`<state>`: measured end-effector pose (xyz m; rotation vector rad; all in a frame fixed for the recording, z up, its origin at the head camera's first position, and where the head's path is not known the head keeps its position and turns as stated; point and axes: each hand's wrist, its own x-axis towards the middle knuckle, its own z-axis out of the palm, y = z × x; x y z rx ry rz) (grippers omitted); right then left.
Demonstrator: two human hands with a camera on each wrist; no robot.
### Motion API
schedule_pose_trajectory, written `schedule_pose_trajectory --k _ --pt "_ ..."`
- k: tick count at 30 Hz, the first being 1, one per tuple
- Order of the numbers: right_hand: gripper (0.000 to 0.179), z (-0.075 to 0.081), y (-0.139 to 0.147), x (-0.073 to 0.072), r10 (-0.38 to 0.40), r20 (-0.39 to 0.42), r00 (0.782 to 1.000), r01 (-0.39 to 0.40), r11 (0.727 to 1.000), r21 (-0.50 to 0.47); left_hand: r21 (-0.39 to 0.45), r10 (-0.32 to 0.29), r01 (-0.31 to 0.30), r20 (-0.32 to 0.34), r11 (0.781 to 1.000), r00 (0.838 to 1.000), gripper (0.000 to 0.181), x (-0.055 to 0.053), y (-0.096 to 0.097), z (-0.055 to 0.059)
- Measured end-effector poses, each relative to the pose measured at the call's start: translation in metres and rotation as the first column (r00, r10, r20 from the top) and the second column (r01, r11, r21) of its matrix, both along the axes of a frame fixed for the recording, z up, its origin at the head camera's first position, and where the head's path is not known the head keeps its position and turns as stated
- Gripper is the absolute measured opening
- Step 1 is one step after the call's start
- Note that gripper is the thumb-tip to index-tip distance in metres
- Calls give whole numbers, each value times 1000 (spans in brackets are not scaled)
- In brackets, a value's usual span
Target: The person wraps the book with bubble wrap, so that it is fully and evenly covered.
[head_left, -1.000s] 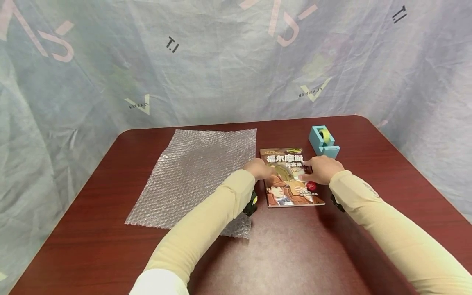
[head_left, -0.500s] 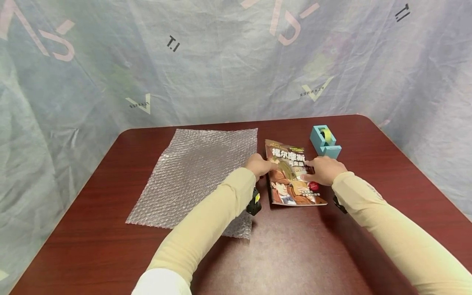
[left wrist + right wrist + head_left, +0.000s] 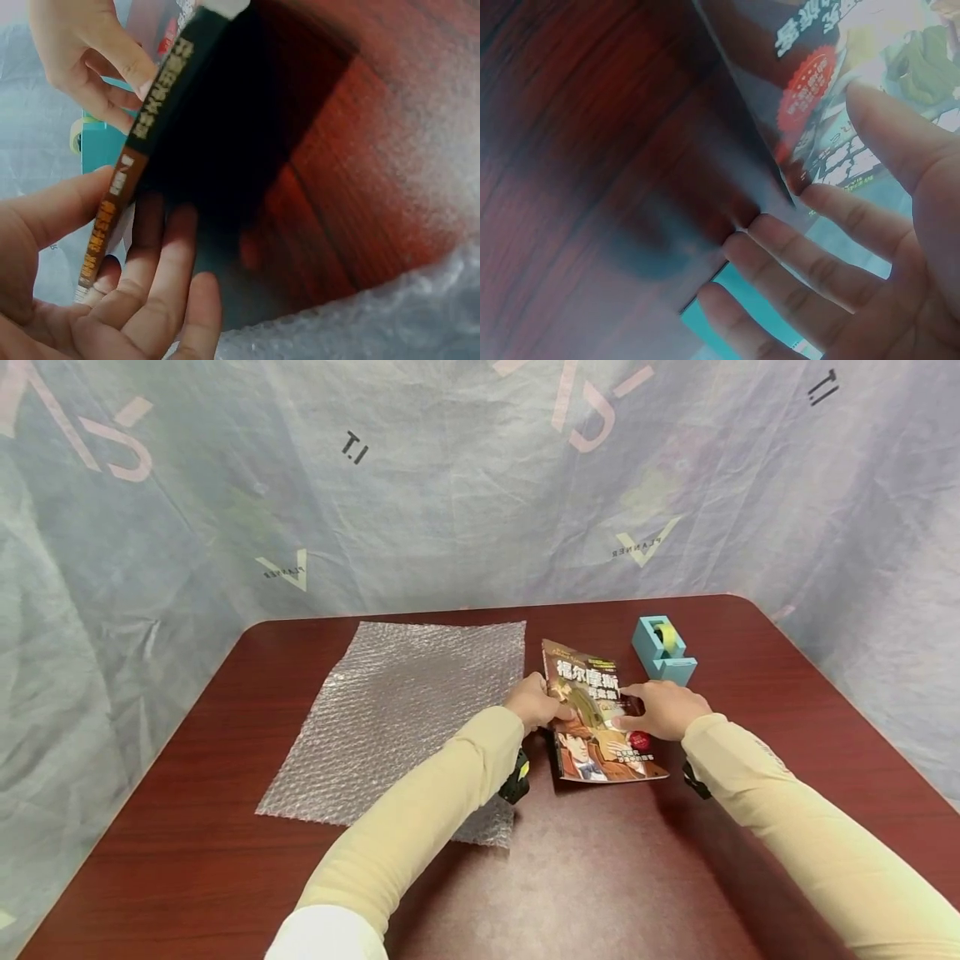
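Observation:
A paperback book (image 3: 596,739) with a brown illustrated cover is tilted, its left spine side raised off the table. My left hand (image 3: 534,703) holds that side: the thumb lies on the cover and the fingers reach beneath, as the left wrist view shows around the spine (image 3: 112,199). At the opposite edge is my right hand (image 3: 663,708). Its thumb (image 3: 892,131) lies over the cover, and the index fingertip meets the book's edge. The other fingers of that hand stretch out by the tabletop. The book's underside is in deep shadow.
A sheet of bubble wrap (image 3: 405,702) lies flat to the left of the book, partly behind my left forearm. Behind my right hand stands a light-blue tape dispenser (image 3: 672,670) with a yellowish roll. A printed grey cloth (image 3: 465,527) hangs behind the dark red table (image 3: 187,760).
The book's left side has risen from lying flat, and the book has shifted slightly right. My left fingers have gone under the spine edge. The right hand has barely moved.

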<state>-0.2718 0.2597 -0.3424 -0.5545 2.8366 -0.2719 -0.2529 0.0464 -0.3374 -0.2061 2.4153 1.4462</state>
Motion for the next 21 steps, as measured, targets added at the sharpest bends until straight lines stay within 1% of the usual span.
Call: schedule_pose_trajectory --k 3,7,12,15,17,19,21 --pt "74 0 1 -1 -16 10 1000 16 1000 -26 76 26 -26 -3 997 1000 31 1 -1 -1" --pt "81 0 2 -4 -46 25 999 47 998 -34 105 28 -27 -8 994 1000 31 1 -4 -1" --pt "85 -1 1 -5 -57 13 998 57 998 -20 172 -6 4 11 985 1000 27 0 -11 -2" --pt "82 -2 0 -4 -56 2 998 56 998 -23 176 -35 30 22 984 999 22 2 -15 -1" --pt "80 -3 -1 -5 -55 1 998 55 998 -19 163 -56 51 26 985 998 31 2 -16 -2" --pt "78 -3 -2 -4 -53 0 999 53 998 -14 148 -72 68 19 987 997 47 2 -16 -2" --pt "78 -3 -3 -4 -52 1 999 52 998 -17 156 -77 74 11 985 997 61 2 -15 -2"
